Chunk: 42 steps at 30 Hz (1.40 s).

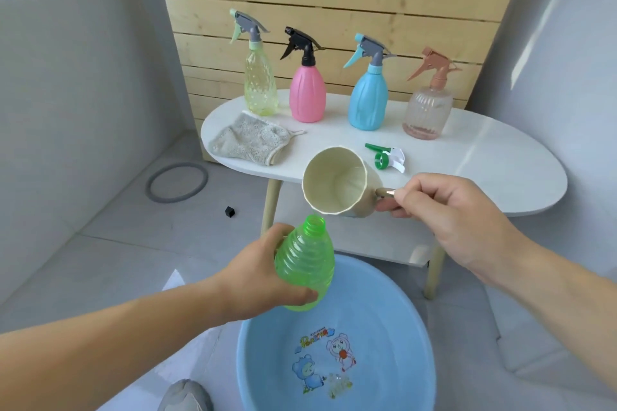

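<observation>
Four spray bottles [307, 93] line the back of the table [484, 157]. The cloth [248, 140] lies before the leftmost, the spray head [384, 157] before the right pair. The basin [400, 294] sits on the floor [100, 260] before the table, the open bottle [305, 264] over it, the cup [337, 182] above that.

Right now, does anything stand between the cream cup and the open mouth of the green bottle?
Nothing visible does. The cream cup tilts just above the green bottle, whose neck is uncapped.
</observation>
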Available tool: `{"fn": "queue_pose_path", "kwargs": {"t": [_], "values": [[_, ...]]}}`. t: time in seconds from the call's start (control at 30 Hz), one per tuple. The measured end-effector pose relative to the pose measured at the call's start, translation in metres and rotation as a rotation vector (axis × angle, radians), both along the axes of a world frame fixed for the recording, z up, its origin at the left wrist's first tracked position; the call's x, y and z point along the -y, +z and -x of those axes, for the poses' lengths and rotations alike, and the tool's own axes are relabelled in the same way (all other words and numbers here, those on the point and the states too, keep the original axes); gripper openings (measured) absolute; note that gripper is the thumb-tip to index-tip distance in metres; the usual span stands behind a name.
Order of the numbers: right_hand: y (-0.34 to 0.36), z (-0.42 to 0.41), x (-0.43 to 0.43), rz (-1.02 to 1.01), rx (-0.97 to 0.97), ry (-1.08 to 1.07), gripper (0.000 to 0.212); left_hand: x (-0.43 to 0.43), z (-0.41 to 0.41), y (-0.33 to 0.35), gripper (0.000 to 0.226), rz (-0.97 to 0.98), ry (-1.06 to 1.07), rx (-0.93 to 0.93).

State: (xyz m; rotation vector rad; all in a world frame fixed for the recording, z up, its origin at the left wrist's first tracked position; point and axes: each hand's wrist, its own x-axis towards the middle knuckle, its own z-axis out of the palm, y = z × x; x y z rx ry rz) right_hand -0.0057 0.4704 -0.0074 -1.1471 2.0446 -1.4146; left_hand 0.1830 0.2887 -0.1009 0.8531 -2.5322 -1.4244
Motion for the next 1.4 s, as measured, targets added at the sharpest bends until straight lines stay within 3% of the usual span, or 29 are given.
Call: {"fn": "queue_pose_path", "kwargs": {"t": [0.17,0.37,0.67,1.4], "values": [[0.009,0.002,0.0,0.039,-0.13,-0.014,0.028,-0.007,0.009,-0.002,0.088,-0.034,0.002,-0.044],[0.006,0.008,0.0,0.02,-0.236,-0.039,0.023,-0.011,0.018,-0.004,0.076,-0.073,0.035,-0.054],[0.001,0.012,-0.004,0.004,-0.283,-0.057,0.02,-0.006,0.021,-0.006,0.07,-0.07,0.059,-0.056],[-0.005,0.007,-0.005,0.049,-0.38,-0.079,0.016,-0.005,0.019,-0.011,0.08,-0.062,0.032,-0.041]]}}
